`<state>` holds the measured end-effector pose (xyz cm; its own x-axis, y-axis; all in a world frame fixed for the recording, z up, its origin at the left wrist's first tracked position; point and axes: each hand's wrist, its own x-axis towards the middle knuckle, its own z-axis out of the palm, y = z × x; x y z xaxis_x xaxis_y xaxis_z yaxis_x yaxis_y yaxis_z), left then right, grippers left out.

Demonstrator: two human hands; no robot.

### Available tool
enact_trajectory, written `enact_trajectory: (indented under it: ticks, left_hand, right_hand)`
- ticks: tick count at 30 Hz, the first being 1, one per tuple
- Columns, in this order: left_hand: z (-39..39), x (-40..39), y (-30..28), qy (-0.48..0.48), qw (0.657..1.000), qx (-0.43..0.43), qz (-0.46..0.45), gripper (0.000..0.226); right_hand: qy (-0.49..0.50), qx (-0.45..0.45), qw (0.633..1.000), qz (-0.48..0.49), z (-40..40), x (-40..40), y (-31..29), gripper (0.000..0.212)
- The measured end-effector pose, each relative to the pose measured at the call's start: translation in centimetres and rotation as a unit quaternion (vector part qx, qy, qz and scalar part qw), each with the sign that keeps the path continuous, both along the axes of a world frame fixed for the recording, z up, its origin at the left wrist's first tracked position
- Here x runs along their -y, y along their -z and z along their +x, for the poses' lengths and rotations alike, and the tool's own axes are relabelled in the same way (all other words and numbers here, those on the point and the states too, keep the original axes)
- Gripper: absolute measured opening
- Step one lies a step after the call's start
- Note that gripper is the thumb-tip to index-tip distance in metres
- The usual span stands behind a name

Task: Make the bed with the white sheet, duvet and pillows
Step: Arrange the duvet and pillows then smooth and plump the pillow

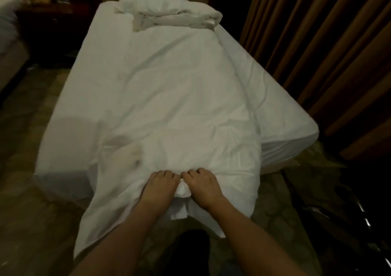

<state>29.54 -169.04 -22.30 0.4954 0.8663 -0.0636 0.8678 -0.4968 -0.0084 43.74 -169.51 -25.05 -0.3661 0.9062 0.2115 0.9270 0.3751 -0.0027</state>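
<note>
We stand at the foot of a bed [69, 114] with a white sheet [275, 89] already stretched over it, and both our hands, the left hand [160, 184] and the right hand [204, 183], sit side by side with fingers curled into a bunched fold of the duvet [175, 89] at its near edge, which hangs over the foot. The duvet lies narrow and crumpled down the middle, reaching a pillow [154, 2] and rumpled linen at the head. It looks soft, light and limp, so we judge it best gripped at its corners and shaken wide.
</note>
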Motion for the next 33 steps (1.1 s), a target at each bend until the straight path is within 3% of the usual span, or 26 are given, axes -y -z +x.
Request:
enact_trajectory:
  ticks: [3, 6, 8, 10, 13, 20, 33]
  left_hand:
    - [-0.5, -1.3, -8.4, -0.001, 0.998, 0.036, 0.051, 0.049]
    - [-0.4, -2.3, -18.0, 0.003, 1.0, 0.001, 0.028, 0.036]
    - [-1.0, -2.9, -21.5, 0.004, 0.999, -0.019, 0.042, 0.039]
    - [-1.6, -3.3, -23.3, 0.014, 0.999, 0.0, 0.053, 0.048]
    - [-2.3, -4.1, -25.7, 0.005, 0.999, -0.031, 0.006, 0.043]
    - [-2.6, -9.9, -28.9, 0.02, 0.997, -0.06, 0.039, 0.048]
    - [1.3, -31.4, -34.7, -0.004, 0.997, -0.037, 0.07, 0.044]
  right_hand:
    - [0.0, -0.007, 0.999, 0.039, -0.2, -1.6, -9.2, 0.04]
    - [0.015, -0.022, 0.998, 0.054, -0.6, -2.7, -17.2, 0.042]
    - [0.014, -0.021, 0.998, 0.054, -1.1, -3.0, -21.1, 0.041]
    - [0.014, -0.009, 0.999, 0.049, -1.7, -3.1, -23.5, 0.038]
    - [0.026, 0.015, 0.999, 0.035, -2.6, -4.1, -25.6, 0.036]
    - [0.045, 0.048, 0.998, 0.01, -2.3, -9.3, -29.1, 0.043]
    - [0.017, 0.073, 0.997, -0.002, 2.0, -31.1, -36.2, 0.023]
